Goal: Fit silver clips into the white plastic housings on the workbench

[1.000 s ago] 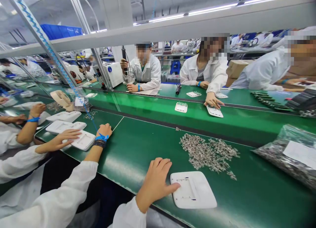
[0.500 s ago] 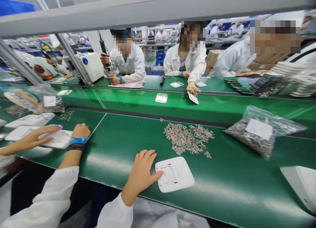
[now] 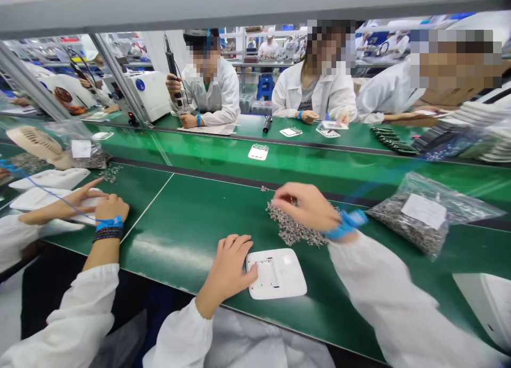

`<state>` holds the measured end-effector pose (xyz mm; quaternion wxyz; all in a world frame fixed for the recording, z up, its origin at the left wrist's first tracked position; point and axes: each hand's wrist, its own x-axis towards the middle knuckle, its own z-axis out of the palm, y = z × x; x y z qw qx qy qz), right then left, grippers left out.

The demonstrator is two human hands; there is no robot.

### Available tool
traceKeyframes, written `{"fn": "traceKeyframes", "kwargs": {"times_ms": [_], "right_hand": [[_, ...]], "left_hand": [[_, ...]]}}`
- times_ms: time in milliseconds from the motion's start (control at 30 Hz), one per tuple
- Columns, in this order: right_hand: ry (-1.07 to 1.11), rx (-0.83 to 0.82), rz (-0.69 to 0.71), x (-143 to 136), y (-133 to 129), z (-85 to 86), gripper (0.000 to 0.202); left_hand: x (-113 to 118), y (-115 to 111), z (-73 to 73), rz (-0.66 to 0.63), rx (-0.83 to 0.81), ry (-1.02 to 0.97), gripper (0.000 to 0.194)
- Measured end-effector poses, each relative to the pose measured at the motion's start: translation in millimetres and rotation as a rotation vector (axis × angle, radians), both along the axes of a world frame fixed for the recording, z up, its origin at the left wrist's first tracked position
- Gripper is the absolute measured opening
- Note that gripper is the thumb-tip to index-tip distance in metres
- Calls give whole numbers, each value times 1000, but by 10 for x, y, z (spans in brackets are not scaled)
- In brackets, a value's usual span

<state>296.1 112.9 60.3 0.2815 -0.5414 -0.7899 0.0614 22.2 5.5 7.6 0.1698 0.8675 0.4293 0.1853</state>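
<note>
A white plastic cover (image 3: 291,277) with a rectangular recess lies on the green bench. My left hand (image 3: 228,268) is open at its left side, fingers stretched out on the bench and thumb resting on the cover's edge. Beyond the cover is a pile of small silvery metal pieces (image 3: 293,232). My right hand (image 3: 305,204), with a blue wrist strap, is over this pile. Its fingers are bent down and drawn together, a little blurred; whatever is between the fingertips cannot be made out.
To the right lie a clear bag of metal pieces (image 3: 419,219) and a white housing (image 3: 485,299). On the left a co-worker's hands (image 3: 112,208) are over white parts. Across the green belt (image 3: 207,150), carrying a white part (image 3: 258,152), other people sit. A grey beam (image 3: 239,9) crosses overhead.
My right hand has come into view from the right and is over the metal pieces. My left hand stays by the cover. Across the belt, a person's hand has drawn back with a white part.
</note>
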Motion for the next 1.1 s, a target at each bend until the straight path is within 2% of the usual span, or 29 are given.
{"fn": "traceKeyframes", "kwargs": {"times_ms": [200,333,467,567,767,900,1000,1100], "right_hand": [[-264,-289,-192,-85,713,-147,24],[-331,-384,-232,-160,859,-363,24],[-328,-373,-212,-150,802,-513,23],[-307,-334,-184,-116,718,-517,22],[-249,-236,-97,-50,534,-325,13],[-186,-205,34,-82,390,-175,10],[-93,-184,129,-168,202,-66,14],[25,-170,201,-253,-29,41,12]], "left_hand": [[-9,-6,-3,1,-20,-34,44],[14,12,3,14,-24,-36,42],[21,30,10,12,-6,-24,39],[13,34,7,2,21,-23,37],[27,29,10,-5,29,-23,37],[3,10,-3,-9,-2,-58,38],[-11,63,18,57,-105,-192,39],[67,288,115,171,-172,-389,34]]}}
